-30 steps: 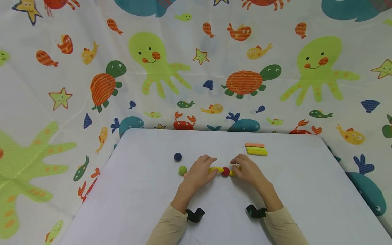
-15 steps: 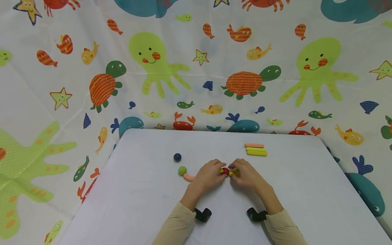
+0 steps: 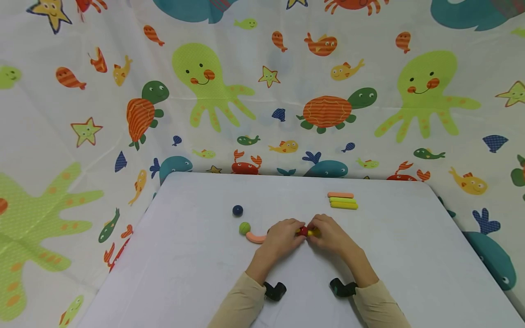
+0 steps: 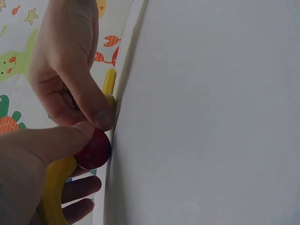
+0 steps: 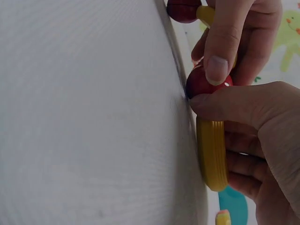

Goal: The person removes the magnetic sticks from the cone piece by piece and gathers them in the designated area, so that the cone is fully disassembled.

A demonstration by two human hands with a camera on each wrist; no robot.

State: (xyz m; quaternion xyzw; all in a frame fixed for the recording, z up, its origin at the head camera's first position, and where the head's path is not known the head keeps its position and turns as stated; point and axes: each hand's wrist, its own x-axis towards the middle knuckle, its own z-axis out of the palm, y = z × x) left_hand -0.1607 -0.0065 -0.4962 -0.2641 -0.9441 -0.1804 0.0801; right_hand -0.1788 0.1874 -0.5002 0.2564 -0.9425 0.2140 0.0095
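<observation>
In the head view, my left hand (image 3: 282, 238) and right hand (image 3: 328, 233) meet at a shiny red ball (image 3: 303, 231). My left hand pinches this ball; a yellow curved stick (image 4: 57, 190) runs back beneath that palm. My right hand grips a straight-looking yellow stick (image 5: 212, 154), its thumb at the end touching the ball. Whether stick and ball are joined is hidden by the thumbs. A second red ball (image 5: 183, 10) shows beyond my left hand, at the curved stick's far end. Left of my left hand, an orange curved stick (image 3: 256, 238) touches a green ball (image 3: 244, 228).
A dark blue ball (image 3: 237, 210) lies behind the green one. At the back right, an orange stick (image 3: 340, 195), a yellow-green stick (image 3: 342, 200) and a yellow stick (image 3: 343, 206) lie side by side on the white table (image 3: 176, 273). A patterned cloth (image 3: 270, 127) hangs behind.
My left hand has slid right along the yellow curved stick to the red ball, uncovering the orange curved stick. My right hand has shifted slightly and now grips closer to the ball.
</observation>
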